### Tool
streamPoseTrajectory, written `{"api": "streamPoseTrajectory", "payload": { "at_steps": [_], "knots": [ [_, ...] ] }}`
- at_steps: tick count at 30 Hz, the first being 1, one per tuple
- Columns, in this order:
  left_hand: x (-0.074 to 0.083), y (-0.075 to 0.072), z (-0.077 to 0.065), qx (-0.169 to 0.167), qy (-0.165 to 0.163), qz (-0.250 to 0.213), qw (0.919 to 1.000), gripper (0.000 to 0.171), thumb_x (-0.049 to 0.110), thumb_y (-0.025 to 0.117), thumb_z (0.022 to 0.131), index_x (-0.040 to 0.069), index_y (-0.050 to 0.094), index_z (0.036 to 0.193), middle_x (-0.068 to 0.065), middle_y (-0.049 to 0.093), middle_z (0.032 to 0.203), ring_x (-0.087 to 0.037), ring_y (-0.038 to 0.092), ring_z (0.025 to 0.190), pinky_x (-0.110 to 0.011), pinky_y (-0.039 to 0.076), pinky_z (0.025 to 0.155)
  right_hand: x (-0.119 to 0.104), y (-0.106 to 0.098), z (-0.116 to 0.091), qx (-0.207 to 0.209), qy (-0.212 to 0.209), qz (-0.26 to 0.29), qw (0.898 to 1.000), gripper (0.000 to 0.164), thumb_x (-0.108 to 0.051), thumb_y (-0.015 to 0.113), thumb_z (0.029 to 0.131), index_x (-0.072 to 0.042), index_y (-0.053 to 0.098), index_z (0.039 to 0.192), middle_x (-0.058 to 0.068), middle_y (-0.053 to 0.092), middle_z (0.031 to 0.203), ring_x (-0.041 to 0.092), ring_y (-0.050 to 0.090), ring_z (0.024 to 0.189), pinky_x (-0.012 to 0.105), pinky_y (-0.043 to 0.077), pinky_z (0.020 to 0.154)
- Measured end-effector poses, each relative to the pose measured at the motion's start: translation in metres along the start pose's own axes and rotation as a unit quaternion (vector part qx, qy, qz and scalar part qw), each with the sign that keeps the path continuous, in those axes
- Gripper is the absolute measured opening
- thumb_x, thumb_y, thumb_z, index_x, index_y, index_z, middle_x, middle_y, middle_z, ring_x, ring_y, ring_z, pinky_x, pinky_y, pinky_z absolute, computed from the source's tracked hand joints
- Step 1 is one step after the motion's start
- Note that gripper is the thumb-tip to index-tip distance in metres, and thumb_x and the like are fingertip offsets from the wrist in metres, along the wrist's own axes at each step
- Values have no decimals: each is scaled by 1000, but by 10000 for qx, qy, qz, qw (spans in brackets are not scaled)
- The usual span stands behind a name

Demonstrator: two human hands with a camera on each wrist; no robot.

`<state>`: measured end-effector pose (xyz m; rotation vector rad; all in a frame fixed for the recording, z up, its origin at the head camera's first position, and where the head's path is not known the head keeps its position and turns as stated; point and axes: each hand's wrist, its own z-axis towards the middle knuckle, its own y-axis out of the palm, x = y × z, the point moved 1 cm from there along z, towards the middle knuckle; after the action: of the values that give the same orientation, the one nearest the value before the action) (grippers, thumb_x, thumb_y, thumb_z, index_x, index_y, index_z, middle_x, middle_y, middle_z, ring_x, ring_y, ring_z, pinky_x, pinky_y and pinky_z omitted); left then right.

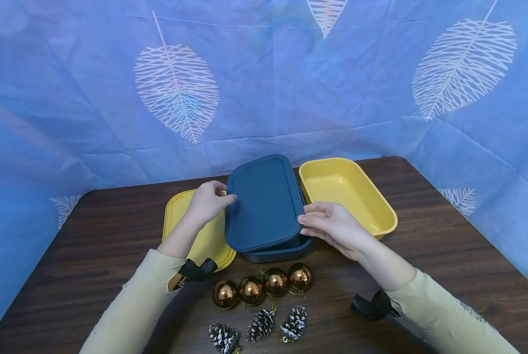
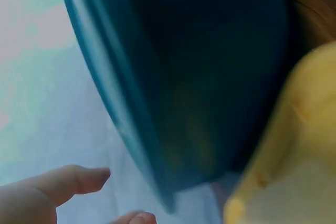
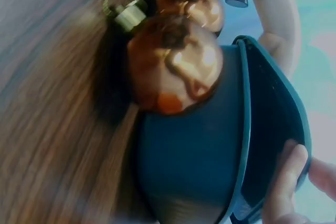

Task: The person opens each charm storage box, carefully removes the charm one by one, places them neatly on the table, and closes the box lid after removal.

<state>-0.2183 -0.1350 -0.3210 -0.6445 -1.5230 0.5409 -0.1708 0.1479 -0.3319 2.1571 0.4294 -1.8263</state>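
Note:
A dark blue lid point(image 1: 264, 201) lies tilted over a blue container point(image 1: 281, 253), with a gap between lid and rim along the near right side. My right hand point(image 1: 332, 227) pinches the lid's right edge; in the right wrist view the fingers point(image 3: 286, 182) reach under it and the thumb stays outside. At the lid's left edge is my left hand point(image 1: 208, 201), its thumb and fingers apart. The left wrist view shows that thumb point(image 2: 79, 179) a little away from the lid point(image 2: 115, 98), with nothing gripped.
A yellow lid point(image 1: 179, 211) lies left of the blue container, partly under my left arm. The yellow container point(image 1: 334, 182) stands open at the right. Nearer me, several shiny brown ball ornaments point(image 1: 252, 290) form a row, with three frosted pinecones point(image 1: 261, 325) before them.

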Motion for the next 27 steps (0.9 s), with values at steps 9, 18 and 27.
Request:
{"api": "streamPoseTrajectory", "payload": {
  "at_steps": [9,18,27],
  "knots": [
    [-25,7,9,-551,-606,-1314,9879,45,21,62,94,-7,54,128,-20,61,111,-27,60,90,-44,49,87,3,-6,-9,297,-382,-1688,9845,58,-22,64,93,11,40,135,16,67,100,24,66,85,36,54,80],
    [-22,11,7,-338,-710,-1396,9871,43,19,67,91,-6,57,125,-19,64,107,-21,63,78,-40,51,86,2,-4,-13,876,-733,-3325,9362,50,-29,67,91,1,55,129,6,67,98,16,65,84,36,51,74],
    [-26,12,7,-152,-694,-1650,9837,45,21,69,89,-4,57,125,-18,65,104,-20,61,78,-42,52,82,3,2,-17,1021,-916,-3871,9118,44,-25,63,93,2,58,127,3,65,97,14,62,85,35,51,76]
  ]
}}
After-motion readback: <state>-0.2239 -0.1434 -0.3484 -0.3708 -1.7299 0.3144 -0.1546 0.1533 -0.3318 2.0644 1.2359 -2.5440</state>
